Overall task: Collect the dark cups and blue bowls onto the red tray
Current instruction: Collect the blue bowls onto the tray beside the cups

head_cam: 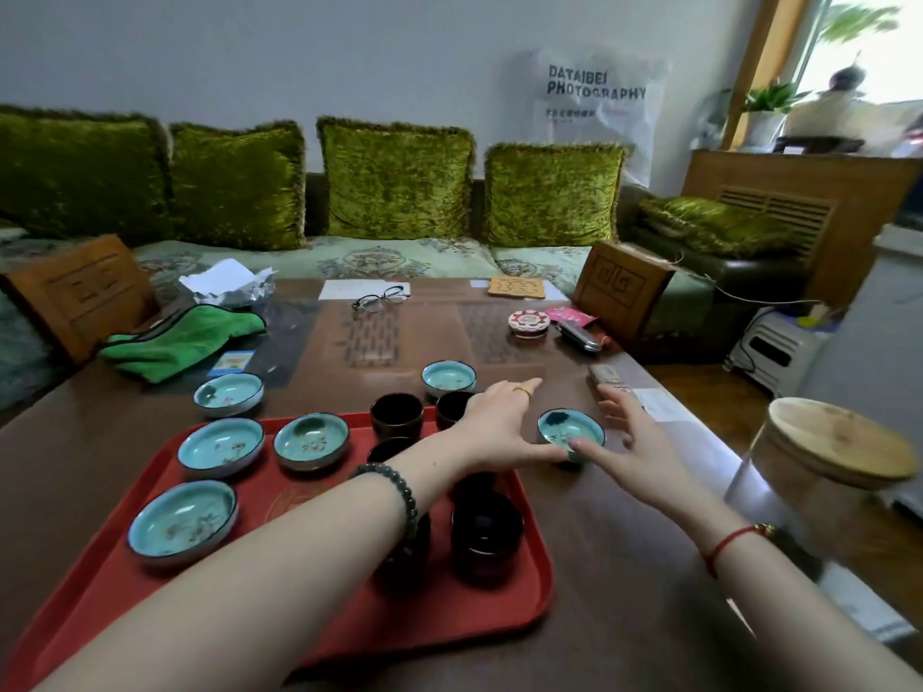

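The red tray (319, 606) lies at the near left of the table. It carries three blue bowls (221, 447) (310, 440) (182, 521) and several dark cups (487, 534) (397, 414), some of them hidden under my left forearm. Another dark cup (452, 404) stands at the tray's far corner, half covered by my hand. Off the tray are a blue bowl (228, 392) at the left, one (448, 378) further back, and one (570, 429) just right of the tray. My left hand (499, 427) reaches across the tray, thumb at that bowl's near side. My right hand (629, 442) has spread fingers, its thumb on the bowl's rim.
A green cloth (180, 342), glasses (379, 298), a round tin (528, 324), a phone (579, 337) and a remote (607, 378) lie further back. A jar with a wooden lid (839, 442) stands close at the right, by the table's right edge. A sofa runs behind.
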`<act>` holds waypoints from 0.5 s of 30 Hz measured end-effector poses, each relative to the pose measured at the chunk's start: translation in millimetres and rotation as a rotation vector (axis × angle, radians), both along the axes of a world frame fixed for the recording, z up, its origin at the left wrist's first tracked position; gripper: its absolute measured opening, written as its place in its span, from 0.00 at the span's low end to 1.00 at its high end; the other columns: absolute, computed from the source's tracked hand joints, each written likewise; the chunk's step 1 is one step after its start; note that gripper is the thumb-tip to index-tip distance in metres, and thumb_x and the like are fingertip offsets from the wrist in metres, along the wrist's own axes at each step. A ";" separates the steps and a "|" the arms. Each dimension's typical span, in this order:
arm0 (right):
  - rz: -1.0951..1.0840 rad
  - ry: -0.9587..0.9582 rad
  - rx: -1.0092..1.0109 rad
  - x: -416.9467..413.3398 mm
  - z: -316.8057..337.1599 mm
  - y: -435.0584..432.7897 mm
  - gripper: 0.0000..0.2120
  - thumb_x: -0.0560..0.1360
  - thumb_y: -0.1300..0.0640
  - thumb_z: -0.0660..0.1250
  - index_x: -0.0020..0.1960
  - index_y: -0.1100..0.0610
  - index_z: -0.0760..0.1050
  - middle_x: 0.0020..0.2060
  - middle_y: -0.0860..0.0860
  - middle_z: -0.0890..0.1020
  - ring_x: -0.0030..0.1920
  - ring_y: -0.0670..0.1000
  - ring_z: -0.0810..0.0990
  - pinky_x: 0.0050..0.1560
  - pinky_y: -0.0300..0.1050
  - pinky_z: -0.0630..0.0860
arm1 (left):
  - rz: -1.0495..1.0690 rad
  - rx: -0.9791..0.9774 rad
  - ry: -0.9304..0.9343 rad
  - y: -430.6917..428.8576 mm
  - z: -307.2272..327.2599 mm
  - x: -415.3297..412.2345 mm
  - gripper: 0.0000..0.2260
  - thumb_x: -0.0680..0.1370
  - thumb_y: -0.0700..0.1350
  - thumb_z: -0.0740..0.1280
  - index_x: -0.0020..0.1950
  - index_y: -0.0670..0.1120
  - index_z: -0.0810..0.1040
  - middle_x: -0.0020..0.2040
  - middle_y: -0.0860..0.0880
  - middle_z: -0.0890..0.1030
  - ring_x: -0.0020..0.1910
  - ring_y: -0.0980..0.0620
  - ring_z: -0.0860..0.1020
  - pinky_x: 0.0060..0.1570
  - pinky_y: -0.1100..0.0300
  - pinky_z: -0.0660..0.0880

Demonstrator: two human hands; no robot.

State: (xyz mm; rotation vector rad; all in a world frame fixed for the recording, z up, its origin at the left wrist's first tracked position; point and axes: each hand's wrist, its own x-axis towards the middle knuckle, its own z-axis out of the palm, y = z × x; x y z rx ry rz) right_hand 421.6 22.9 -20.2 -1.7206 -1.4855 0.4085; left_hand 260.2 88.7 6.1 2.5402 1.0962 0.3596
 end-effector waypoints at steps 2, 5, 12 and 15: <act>-0.019 0.009 -0.038 7.1 -9.1 2.6 0.36 0.67 0.52 0.73 0.70 0.53 0.60 0.69 0.53 0.69 0.67 0.50 0.68 0.60 0.44 0.66 | -0.007 0.011 0.030 8.4 -5.1 11.3 0.41 0.69 0.59 0.68 0.73 0.44 0.53 0.74 0.45 0.60 0.74 0.46 0.57 0.72 0.51 0.56; -0.027 0.035 -0.081 15.3 -23.5 8.8 0.38 0.66 0.51 0.74 0.70 0.52 0.59 0.69 0.51 0.68 0.68 0.50 0.67 0.64 0.45 0.66 | -0.007 -0.007 0.076 21.1 -12.2 24.7 0.41 0.69 0.58 0.69 0.74 0.44 0.52 0.75 0.45 0.59 0.74 0.46 0.57 0.72 0.51 0.56; -0.028 0.079 -0.102 28.6 -40.9 23.2 0.39 0.65 0.51 0.75 0.70 0.52 0.59 0.68 0.51 0.69 0.68 0.50 0.67 0.67 0.48 0.68 | 0.002 -0.089 0.195 42.7 -26.5 45.6 0.42 0.69 0.57 0.69 0.73 0.42 0.52 0.74 0.43 0.61 0.73 0.43 0.60 0.71 0.50 0.59; -0.013 0.083 -0.106 32.7 -46.3 25.7 0.40 0.64 0.48 0.75 0.70 0.50 0.59 0.68 0.48 0.69 0.67 0.48 0.68 0.67 0.48 0.68 | -0.009 -0.138 0.184 47.9 -31.1 46.5 0.35 0.70 0.58 0.68 0.70 0.45 0.60 0.70 0.46 0.68 0.70 0.45 0.66 0.69 0.50 0.62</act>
